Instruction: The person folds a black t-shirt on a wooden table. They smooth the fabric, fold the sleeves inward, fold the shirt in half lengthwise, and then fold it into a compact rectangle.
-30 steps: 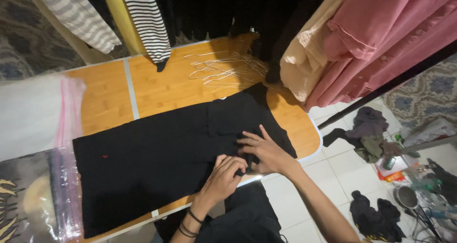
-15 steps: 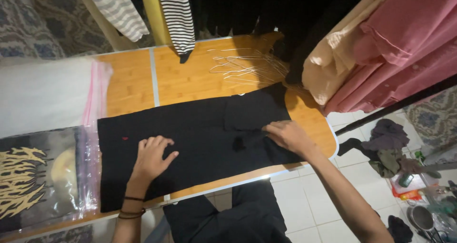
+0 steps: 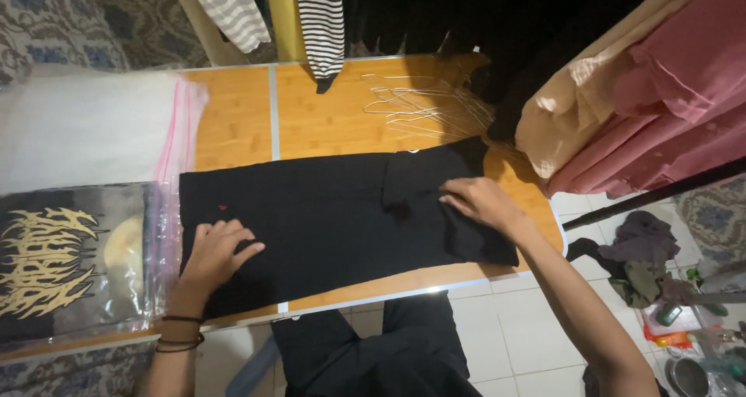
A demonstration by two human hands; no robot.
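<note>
A black garment lies folded into a long strip across the wooden table. My left hand presses flat on its left end, fingers spread, with dark bands on the wrist. Over at the garment's right part, my right hand rests palm down beside a folded-over flap. Neither hand grips anything.
Bagged shirts lie at the left: a white one and a dark printed one. Wire hangers sit at the table's back. Striped, pink and peach clothes hang above. Clothes and clutter lie on the tiled floor at right.
My left hand slid from the garment's middle to its left end. The right hand stayed on the right part. The view shifted, showing more of the bagged shirts at left.
</note>
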